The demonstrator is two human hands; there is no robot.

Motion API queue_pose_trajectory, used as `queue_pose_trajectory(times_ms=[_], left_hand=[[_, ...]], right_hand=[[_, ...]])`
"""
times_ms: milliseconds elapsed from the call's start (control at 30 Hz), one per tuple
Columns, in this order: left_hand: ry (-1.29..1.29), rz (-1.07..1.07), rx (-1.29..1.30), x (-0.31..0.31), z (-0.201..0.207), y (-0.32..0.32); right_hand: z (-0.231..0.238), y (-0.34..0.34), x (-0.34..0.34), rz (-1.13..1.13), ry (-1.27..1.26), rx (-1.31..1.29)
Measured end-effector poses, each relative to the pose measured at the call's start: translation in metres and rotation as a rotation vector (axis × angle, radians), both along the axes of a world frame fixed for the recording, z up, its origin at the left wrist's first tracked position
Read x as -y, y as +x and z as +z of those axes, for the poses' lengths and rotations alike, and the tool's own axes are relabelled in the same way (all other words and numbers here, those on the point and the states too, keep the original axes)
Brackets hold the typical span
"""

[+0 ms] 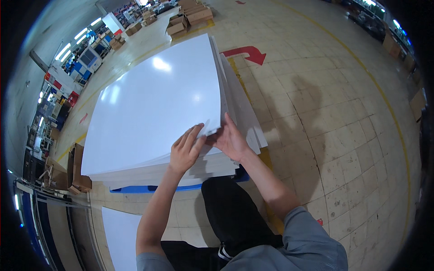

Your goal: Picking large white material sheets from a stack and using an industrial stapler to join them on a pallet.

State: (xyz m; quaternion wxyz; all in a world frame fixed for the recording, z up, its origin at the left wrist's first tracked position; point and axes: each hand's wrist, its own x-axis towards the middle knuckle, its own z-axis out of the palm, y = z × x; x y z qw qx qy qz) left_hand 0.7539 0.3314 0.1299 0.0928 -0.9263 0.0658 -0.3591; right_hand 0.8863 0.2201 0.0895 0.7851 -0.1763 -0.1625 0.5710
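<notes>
A tall stack of large glossy white sheets (153,104) lies in front of me. The near right corner of its top sheet or sheets is lifted slightly. My left hand (184,148) lies on the top sheet beside that corner, palm down, its fingers stretched over the surface. At the corner itself, my right hand (233,141) grips the sheet edge, its thumb up along the right side and its fingers curled in below. How many sheets it holds is hidden. Lower sheets jut out unevenly on the right.
A blue pallet (181,188) supports the stack, close to my knees. Another white sheet (118,232) lies low at my left. An opened cardboard box (79,169) stands left of the stack, and more cartons (194,16) sit beyond it. Tiled floor (334,135) with yellow lines extends right.
</notes>
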Motion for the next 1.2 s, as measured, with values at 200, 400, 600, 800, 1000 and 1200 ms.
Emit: queue_pose_trajectory(times_ms=[200,400,600,800,1000,1200], left_hand=[[-0.135,0.078,0.092,0.02,0.009,0.01],[-0.18,0.146,0.135,0.021,0.012,0.007],[-0.161,0.183,0.334,0.01,0.03,0.022],[-0.106,0.245,0.39,-0.001,0.03,0.028],[-0.084,0.274,0.419,-0.002,0.021,0.029],[-0.103,0.251,0.461,-0.002,0.02,0.029]], right_hand=[[-0.006,0.0,-0.002,0.035,0.093,0.0],[0.013,-0.018,0.003,-0.352,0.025,0.182],[0.048,0.024,0.006,-0.973,0.031,1.062],[0.044,0.029,-0.012,-0.995,0.099,1.263],[0.008,0.014,-0.021,-0.914,0.027,1.219],[0.008,0.014,-0.03,-0.79,0.201,1.362]])
